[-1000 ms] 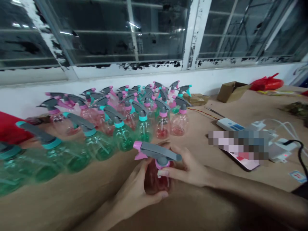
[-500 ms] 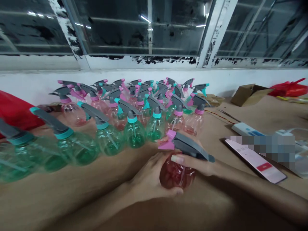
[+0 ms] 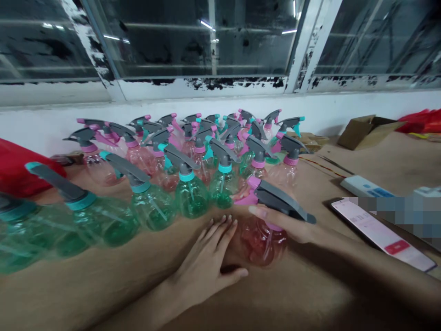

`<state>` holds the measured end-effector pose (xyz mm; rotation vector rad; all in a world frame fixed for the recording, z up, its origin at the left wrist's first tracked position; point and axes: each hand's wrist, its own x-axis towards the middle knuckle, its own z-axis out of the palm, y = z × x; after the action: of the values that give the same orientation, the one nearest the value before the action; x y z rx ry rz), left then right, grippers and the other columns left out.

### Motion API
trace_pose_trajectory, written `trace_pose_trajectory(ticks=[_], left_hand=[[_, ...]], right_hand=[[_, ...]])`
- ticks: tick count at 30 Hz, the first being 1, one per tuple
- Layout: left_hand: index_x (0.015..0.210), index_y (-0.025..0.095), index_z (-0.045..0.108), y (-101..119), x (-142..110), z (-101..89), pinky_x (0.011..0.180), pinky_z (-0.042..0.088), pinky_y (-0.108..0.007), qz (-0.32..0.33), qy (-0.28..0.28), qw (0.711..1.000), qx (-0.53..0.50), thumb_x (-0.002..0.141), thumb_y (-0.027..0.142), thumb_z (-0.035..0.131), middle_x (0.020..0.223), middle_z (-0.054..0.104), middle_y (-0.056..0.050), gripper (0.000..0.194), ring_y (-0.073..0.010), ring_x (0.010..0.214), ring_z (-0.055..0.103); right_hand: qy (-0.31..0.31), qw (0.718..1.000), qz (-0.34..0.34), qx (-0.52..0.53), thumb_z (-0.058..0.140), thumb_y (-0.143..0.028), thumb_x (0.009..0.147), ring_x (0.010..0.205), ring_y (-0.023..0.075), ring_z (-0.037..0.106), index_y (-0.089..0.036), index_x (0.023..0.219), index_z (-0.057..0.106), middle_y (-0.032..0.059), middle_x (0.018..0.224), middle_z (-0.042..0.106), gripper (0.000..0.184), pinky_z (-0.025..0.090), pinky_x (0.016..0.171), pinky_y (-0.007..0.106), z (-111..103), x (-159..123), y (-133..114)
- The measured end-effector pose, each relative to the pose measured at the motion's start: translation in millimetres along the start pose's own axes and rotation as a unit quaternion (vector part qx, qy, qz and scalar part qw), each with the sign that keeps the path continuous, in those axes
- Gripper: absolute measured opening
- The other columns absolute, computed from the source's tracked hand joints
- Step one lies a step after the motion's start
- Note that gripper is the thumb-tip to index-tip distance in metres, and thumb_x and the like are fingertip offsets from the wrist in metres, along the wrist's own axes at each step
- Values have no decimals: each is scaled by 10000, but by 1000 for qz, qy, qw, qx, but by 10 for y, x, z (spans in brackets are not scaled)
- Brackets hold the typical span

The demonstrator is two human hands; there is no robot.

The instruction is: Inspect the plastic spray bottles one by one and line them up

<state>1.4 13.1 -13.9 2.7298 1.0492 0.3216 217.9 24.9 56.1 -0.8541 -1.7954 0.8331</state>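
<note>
A pink spray bottle [image 3: 263, 241] with a grey trigger head and pink nozzle stands on the brown table [image 3: 103, 280]. My right hand [image 3: 285, 225] is wrapped round its neck under the trigger head. My left hand [image 3: 210, 259] lies beside the bottle on its left, fingers stretched out and apart, thumb near the base, holding nothing. Just behind stands a cluster of several green and pink spray bottles [image 3: 193, 151], the nearest green one [image 3: 190, 195] a short way from my fingertips.
A red bag [image 3: 20, 170] lies at the far left. A phone [image 3: 382, 232] lies to the right of the bottle, with a white power strip [image 3: 365, 186] behind it. A cardboard box [image 3: 367, 128] and a red bag [image 3: 422, 120] sit by the wall under the windows.
My left hand has let go of the pink bottle's body and opened flat beside it. My right hand has carried the bottle slightly right and set it on the table.
</note>
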Motion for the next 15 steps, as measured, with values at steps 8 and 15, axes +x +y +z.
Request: trace_pose_trajectory(ticks=[8, 15], left_hand=[[1431, 118, 320, -5, 3, 26, 1098, 268, -475, 11, 2, 999, 47, 915, 532, 486, 1499, 296, -140, 682, -285, 1378, 259], [1402, 124, 381, 4, -8, 31, 1084, 280, -503, 10, -1, 998, 56, 922, 519, 476, 1497, 302, -143, 629, -302, 1371, 268]], right_hand=[[-10, 998, 61, 29, 601, -427, 831, 648, 150, 573, -244, 1010, 618, -6, 757, 611, 255, 479, 608, 302, -26, -31, 19], [-7, 999, 34, 23, 623, -416, 810, 827, 188, 613, -229, 1078, 623, 42, 928, 653, 327, 500, 694, 313, -27, -13, 3]])
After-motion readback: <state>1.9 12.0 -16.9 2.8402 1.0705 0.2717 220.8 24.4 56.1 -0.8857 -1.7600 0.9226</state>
